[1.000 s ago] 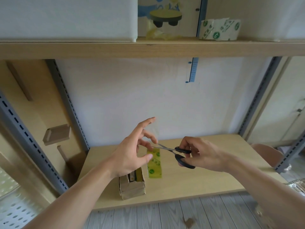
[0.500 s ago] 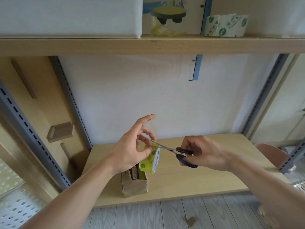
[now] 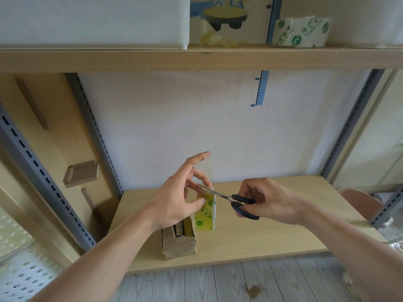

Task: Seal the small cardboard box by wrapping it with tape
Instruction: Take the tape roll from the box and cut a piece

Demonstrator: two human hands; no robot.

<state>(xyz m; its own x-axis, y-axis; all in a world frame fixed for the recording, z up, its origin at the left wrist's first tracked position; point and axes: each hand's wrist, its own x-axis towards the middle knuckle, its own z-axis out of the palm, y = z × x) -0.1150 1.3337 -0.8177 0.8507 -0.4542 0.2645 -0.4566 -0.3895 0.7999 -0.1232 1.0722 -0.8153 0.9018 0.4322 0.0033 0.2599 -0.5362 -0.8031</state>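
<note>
We see the small cardboard box (image 3: 178, 241) standing near the front edge of the lower wooden shelf (image 3: 272, 232), toward its left side, its top flaps open. Our left hand (image 3: 177, 197) hovers just above the box, thumb and bent fingers pinching the tape roll (image 3: 206, 212) — yellow-green with green logos — while the forefinger points out straight toward the back wall; the roll hangs just right of the box and we cannot tell whether it touches the shelf. Our right hand (image 3: 268, 200) is curled through the black handles of the scissors (image 3: 237, 201), whose blades reach left to the top of the roll, nearly closed there. To the right of the hands the shelf board lies bare out to its far corner — plenty of room on that side. A grey slotted upright (image 3: 93, 131) bounds the left, close behind the box. Overhead, the upper shelf (image 3: 196, 59) carries a second tape roll (image 3: 302, 32) near its edge.
</note>
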